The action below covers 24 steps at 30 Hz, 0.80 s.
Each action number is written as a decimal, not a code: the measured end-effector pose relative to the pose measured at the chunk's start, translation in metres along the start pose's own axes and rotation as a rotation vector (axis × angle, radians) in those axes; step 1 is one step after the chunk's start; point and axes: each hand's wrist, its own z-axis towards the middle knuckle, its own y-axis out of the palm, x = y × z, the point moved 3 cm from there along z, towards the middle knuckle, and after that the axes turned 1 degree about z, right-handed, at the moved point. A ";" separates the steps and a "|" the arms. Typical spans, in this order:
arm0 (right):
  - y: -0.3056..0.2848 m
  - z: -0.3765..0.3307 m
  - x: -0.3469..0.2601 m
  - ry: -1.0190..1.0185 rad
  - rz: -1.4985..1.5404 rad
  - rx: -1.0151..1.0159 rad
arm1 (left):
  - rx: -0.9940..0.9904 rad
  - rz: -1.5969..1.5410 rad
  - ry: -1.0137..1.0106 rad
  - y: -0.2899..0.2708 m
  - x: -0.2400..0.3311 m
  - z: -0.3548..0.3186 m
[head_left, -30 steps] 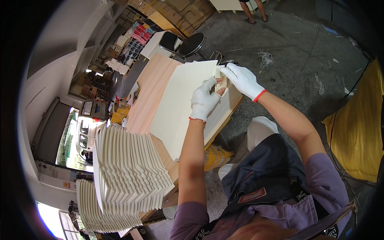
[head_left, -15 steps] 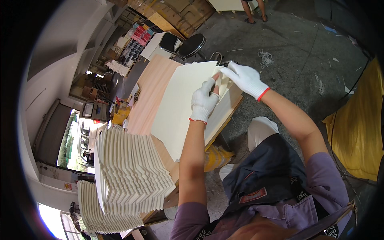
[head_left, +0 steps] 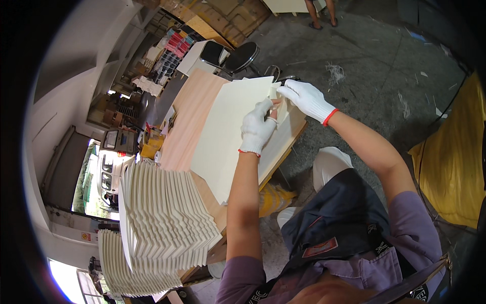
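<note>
A large cream sheet of board point(head_left: 228, 126) lies flat on the wooden table, with narrow folded cream pieces at its far right edge. My left hand point(head_left: 257, 129), in a white knitted glove with bare thumb and fingertip showing, rests on this edge and pinches a folded part. Just beyond it, my right hand point(head_left: 306, 99), in a white glove with a red cuff, has its fingers closed on the far end of the folded edge. Its fingertips partly hide what they grip. At near left stands a tall stack of folded cream sheets point(head_left: 167, 213).
The wooden tabletop point(head_left: 185, 114) shows left of the sheet. A black stool point(head_left: 242, 57) stands beyond the table. Tape and tools lie around a yellow box point(head_left: 151, 147). Plastic strands point(head_left: 335, 74) litter the floor. A yellow covering point(head_left: 448, 157) hangs at right. Another person's legs point(head_left: 321, 14) show far off.
My right hand has shifted slightly left and toward me at the folded edge. My left hand has barely moved; the folded piece between the hands stands at a slightly different angle.
</note>
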 end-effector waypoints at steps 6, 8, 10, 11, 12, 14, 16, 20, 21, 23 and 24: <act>0.004 -0.004 0.001 0.016 0.005 0.048 | 0.026 0.103 0.036 -0.001 0.002 -0.001; 0.002 -0.004 0.005 0.013 -0.005 0.050 | -0.014 0.085 -0.007 0.000 0.002 0.001; 0.002 -0.003 0.004 0.006 -0.012 0.038 | -0.042 0.053 -0.012 0.000 -0.002 0.002; 0.001 -0.005 0.003 0.010 -0.023 0.037 | -0.038 0.061 0.005 0.001 -0.003 0.002; 0.000 -0.006 0.001 0.013 -0.034 0.035 | -0.033 0.070 0.021 0.001 -0.003 0.002; -0.009 -0.009 -0.004 -0.039 -0.116 0.057 | 0.013 0.132 0.104 0.001 0.000 -0.002; -0.027 -0.013 -0.008 -0.147 -0.258 0.101 | 0.094 0.235 0.238 0.004 0.008 -0.008; -0.024 -0.014 0.001 0.017 -0.396 -0.176 | 0.223 0.228 0.245 0.000 0.010 -0.016; -0.020 -0.017 -0.003 -0.097 -0.400 -0.142 | 0.205 0.262 0.235 0.001 0.008 -0.015; -0.023 -0.013 -0.001 -0.266 -0.507 -0.076 | 0.167 0.329 0.214 0.004 0.001 -0.013; -0.024 -0.011 0.000 -0.349 -0.561 -0.048 | 0.146 0.338 0.159 0.005 0.003 -0.010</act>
